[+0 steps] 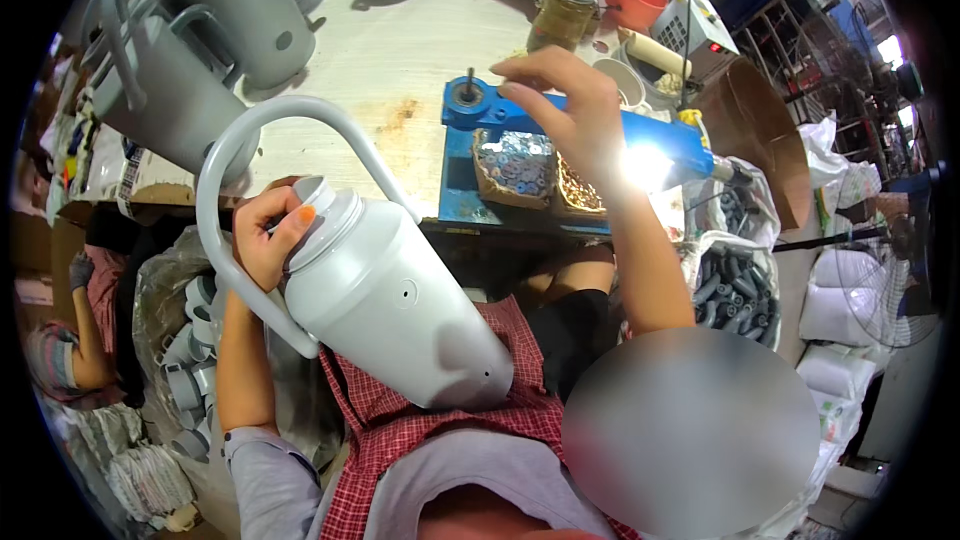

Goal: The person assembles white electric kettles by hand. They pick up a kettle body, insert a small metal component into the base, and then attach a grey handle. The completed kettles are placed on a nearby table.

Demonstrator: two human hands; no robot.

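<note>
A light-grey plastic watering can [400, 290] leans tilted across my lap, its big looped handle [290, 110] arching up past the table edge. My left hand [268, 240] is closed around the rim of its neck [325, 215]. Two small holes show in the can's side. Over the blue metal fixture [520, 115] on the table, my right hand [565, 105] hovers with thumb and forefinger slightly apart. I see nothing between those fingertips, which are close to the fixture's upright pin [470, 82]. Beneath its arm sits an open box of metal washers [515, 165], beside one of small brass-coloured parts [580, 190].
More grey cans [165, 80] crowd the table's left. A lidded jar [565, 10], a red cup [635, 0] and a white cup stand behind the fixture. Bags of grey tubes [738, 295] lie at right, grey fittings [190, 370] at left. Another person's arm [88, 330] shows far left.
</note>
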